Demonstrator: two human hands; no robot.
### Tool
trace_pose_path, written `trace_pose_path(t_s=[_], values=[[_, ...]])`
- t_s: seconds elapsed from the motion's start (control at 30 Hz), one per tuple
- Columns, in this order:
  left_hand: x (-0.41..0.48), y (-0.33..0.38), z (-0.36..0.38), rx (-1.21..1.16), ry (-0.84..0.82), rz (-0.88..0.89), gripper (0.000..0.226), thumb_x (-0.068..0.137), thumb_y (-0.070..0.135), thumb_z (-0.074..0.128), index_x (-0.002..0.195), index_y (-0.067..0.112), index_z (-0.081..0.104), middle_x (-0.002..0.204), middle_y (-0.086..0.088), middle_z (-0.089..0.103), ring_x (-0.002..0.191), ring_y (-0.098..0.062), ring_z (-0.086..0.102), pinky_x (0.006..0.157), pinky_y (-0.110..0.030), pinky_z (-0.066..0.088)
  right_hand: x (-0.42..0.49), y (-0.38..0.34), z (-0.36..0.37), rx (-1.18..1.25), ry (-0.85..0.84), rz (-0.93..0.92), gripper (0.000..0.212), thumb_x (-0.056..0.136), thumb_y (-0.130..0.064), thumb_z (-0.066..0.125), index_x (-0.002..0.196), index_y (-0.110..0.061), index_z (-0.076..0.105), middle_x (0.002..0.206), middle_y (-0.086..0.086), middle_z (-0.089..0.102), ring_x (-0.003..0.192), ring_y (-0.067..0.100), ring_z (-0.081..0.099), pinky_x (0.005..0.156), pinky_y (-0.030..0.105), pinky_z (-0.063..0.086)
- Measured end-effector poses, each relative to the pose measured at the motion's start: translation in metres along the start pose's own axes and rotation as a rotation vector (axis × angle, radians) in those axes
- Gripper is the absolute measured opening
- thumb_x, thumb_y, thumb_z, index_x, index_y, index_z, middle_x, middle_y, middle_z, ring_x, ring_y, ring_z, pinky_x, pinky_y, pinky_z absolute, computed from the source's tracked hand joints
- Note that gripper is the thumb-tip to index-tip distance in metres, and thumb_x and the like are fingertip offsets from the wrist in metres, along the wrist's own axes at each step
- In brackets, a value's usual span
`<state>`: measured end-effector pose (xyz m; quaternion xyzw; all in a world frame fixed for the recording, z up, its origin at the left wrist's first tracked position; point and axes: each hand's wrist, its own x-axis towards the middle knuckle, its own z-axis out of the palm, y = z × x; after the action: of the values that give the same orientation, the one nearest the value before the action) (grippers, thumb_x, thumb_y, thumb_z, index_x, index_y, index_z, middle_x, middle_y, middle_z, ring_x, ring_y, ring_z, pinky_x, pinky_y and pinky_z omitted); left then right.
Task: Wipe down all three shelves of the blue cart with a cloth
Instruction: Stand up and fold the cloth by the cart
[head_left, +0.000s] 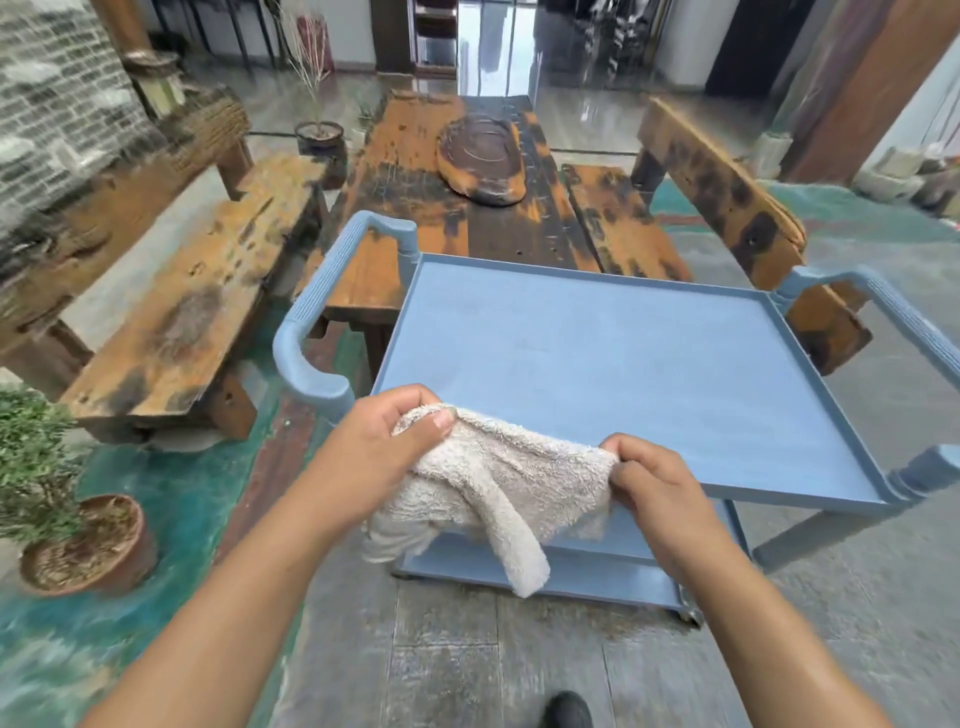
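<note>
Both hands hold a beige terry cloth (493, 483) stretched betw. them, just above the near edge of the blue cart (597, 364). Left hand (384, 441) has one end bunched in its curled fingers, thumb on top; right hand (649, 478) pinches the other end. A loose fold hangs down over the lower shelves. Top shelf bare. Wooden table (415, 171) w/ benches beyond the cart; potted plant (88, 540) at left.

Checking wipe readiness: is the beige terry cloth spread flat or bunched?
Bunched, not flat: the beige terry cloth sags in folds between left hand and right hand, one end dangling.
</note>
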<state>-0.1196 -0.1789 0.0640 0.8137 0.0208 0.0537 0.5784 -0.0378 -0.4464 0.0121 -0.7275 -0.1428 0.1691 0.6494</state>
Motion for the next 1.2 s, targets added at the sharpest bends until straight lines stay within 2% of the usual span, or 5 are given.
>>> trace_pose_path(t_s=[0.13, 0.47, 0.73, 1.03, 1.2], values=[[0.027, -0.008, -0.008, -0.142, 0.069, -0.058, 0.030, 0.091, 0.043, 0.060, 0.082, 0.014, 0.060, 0.075, -0.007, 0.056, 0.072, -0.018, 0.050, 0.073, -0.038, 0.039, 0.039, 0.007, 0.022, 0.357, -0.106, 0.107, 0.010, 0.083, -0.023, 0.057, 0.074, -0.022, 0.056, 0.071, -0.002, 0.054, 0.065, 0.011, 0.050, 0.060, 0.029, 0.036], [0.092, -0.031, -0.033, -0.508, 0.503, -0.376, 0.022, 0.096, 0.018, 0.057, 0.098, -0.002, 0.063, 0.085, -0.021, 0.066, 0.075, -0.029, 0.063, 0.066, -0.034, 0.053, 0.154, 0.030, 0.076, -0.417, -0.436, -0.252, 0.086, 0.071, -0.054, 0.075, 0.141, -0.047, 0.026, 0.134, -0.028, 0.038, 0.121, -0.011, 0.043, 0.095, 0.006, 0.036], [0.092, -0.045, -0.063, -0.596, 0.685, -0.403, 0.020, 0.094, 0.023, 0.058, 0.095, 0.010, 0.072, 0.088, -0.019, 0.074, 0.075, -0.026, 0.071, 0.063, -0.032, 0.058, 0.241, 0.014, 0.106, -0.361, -0.451, -0.421, 0.022, 0.080, -0.015, 0.055, 0.093, -0.032, 0.056, 0.092, -0.014, 0.055, 0.084, 0.007, 0.056, 0.069, 0.017, 0.041], [0.076, -0.093, -0.099, 0.051, 0.570, -0.386, 0.049, 0.074, 0.026, 0.078, 0.112, 0.036, 0.048, 0.101, 0.010, 0.061, 0.085, -0.007, 0.056, 0.078, -0.033, 0.047, 0.340, -0.029, 0.160, -0.198, -0.637, -0.375, 0.031, 0.083, -0.013, 0.060, 0.106, -0.033, 0.067, 0.103, -0.013, 0.071, 0.095, 0.006, 0.065, 0.079, 0.016, 0.048], [0.098, -0.134, -0.129, -0.133, 0.773, -0.505, 0.029, 0.077, 0.053, 0.069, 0.084, 0.026, 0.060, 0.069, 0.007, 0.059, 0.053, -0.008, 0.051, 0.048, -0.026, 0.040, 0.398, -0.042, 0.218, -0.314, -0.670, -0.332, 0.026, 0.085, -0.014, 0.065, 0.106, -0.029, 0.067, 0.096, -0.016, 0.069, 0.090, 0.005, 0.064, 0.082, 0.023, 0.048]])
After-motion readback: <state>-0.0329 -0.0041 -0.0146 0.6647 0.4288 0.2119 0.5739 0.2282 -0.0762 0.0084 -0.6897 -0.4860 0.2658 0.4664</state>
